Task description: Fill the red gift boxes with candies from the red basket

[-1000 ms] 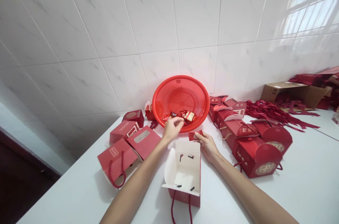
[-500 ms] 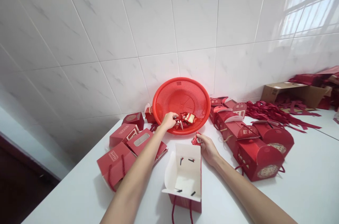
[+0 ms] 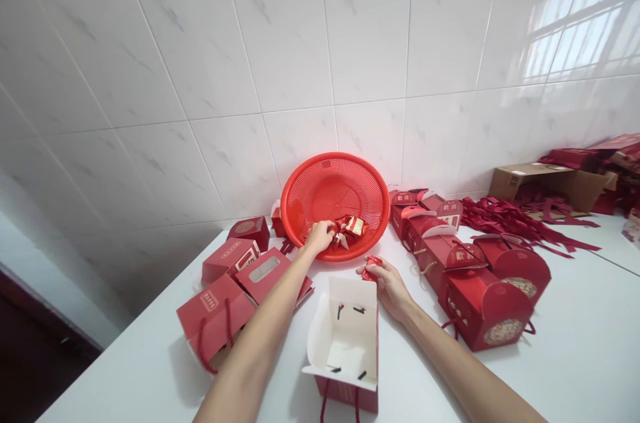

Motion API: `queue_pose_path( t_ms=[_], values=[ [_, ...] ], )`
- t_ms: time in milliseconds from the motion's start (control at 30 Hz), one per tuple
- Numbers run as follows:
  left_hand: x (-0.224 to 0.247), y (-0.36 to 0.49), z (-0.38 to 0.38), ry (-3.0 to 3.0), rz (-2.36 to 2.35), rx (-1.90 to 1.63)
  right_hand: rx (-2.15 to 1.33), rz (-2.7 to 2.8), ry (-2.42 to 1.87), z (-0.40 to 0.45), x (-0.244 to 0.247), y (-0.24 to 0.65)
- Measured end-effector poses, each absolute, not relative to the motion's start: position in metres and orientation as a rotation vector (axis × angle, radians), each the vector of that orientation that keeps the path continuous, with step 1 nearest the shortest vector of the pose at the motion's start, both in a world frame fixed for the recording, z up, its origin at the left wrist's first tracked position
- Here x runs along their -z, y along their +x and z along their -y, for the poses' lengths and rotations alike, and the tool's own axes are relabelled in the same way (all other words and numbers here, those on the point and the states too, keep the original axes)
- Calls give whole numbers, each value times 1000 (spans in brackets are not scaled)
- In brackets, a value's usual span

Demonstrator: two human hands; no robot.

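My left hand (image 3: 321,236) reaches into the tilted red plastic basket (image 3: 295,186), fingers closed by the wrapped candies (image 3: 354,226) at its lower rim. Whatever lies between those fingertips is hidden. My right hand (image 3: 391,281) is closed on red-wrapped candy (image 3: 373,267), just in front of the basket and beyond the open box. That red gift box (image 3: 354,329) stands between my forearms, its white inside facing up and bare apart from dark cord ends poking through the walls. Red cord handles hang at its near side.
Closed red boxes (image 3: 487,303) stand in rows on the right, with dark red ribbons (image 3: 515,226) and a cardboard carton (image 3: 520,183) behind. More red boxes (image 3: 215,306) lie on the left of the white table (image 3: 135,369). A tiled wall (image 3: 295,76) bounds the back.
The view has shifted slightly. My left hand stays at the candies in the basket. My right hand keeps its candy near the open box, its fingers turned a little.
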State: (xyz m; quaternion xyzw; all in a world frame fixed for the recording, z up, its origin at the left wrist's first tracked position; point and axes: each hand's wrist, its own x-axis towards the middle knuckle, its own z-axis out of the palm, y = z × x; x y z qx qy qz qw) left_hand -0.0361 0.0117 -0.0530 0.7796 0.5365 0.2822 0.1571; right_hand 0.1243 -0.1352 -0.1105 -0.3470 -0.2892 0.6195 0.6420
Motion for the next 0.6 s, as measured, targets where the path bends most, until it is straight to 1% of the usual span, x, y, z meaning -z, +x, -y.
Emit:
queue_pose_path(
  t_ms=[167, 333, 467, 600],
  values=[
    [56, -41, -16, 2028, -1435, -1061, -1408, 659, -791, 135, 110, 123],
    [52, -45, -11, 1903, -1270, -1175, -1402, 656, -784, 134, 110, 124],
    [46, -37, 6, 1885, -1068, -1114, -1384, 680, -785, 131, 111, 125],
    [44, -23, 36, 1928, -860, -901, -1299, 734, -848, 132, 109, 115]
  ],
)
